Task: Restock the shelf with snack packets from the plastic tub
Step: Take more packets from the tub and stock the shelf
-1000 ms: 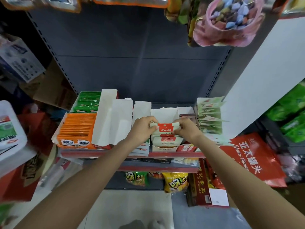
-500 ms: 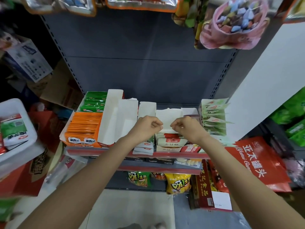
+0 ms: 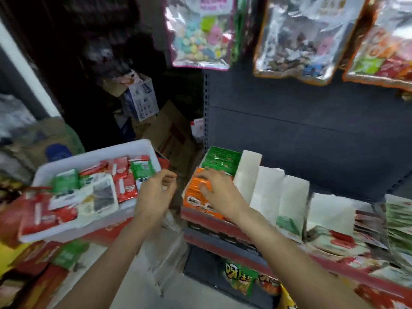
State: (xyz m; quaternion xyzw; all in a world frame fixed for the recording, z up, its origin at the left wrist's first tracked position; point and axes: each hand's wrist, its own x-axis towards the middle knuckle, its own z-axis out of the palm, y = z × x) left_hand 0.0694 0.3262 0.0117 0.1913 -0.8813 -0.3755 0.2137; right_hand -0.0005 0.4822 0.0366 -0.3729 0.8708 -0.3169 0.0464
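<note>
A white plastic tub (image 3: 93,156) at the left holds several red, green and white snack packets (image 3: 124,185). My left hand (image 3: 156,192) hovers at the tub's right rim with fingers loosely curled and nothing in it. My right hand (image 3: 215,189) is over the orange packets (image 3: 194,195) at the left end of the shelf (image 3: 214,221), fingers relaxed and empty. The picture is blurred by motion.
Green packets (image 3: 220,160) sit behind the orange ones, with white display boxes (image 3: 267,188) to their right. Large snack bags (image 3: 200,32) hang above. Cardboard boxes (image 3: 142,101) are stacked behind the tub. Chip bags (image 3: 239,279) stand on the lower shelf.
My view has swung left, bringing the tub into sight. Both hands have left the red and white packets in the shelf's middle and moved left, empty.
</note>
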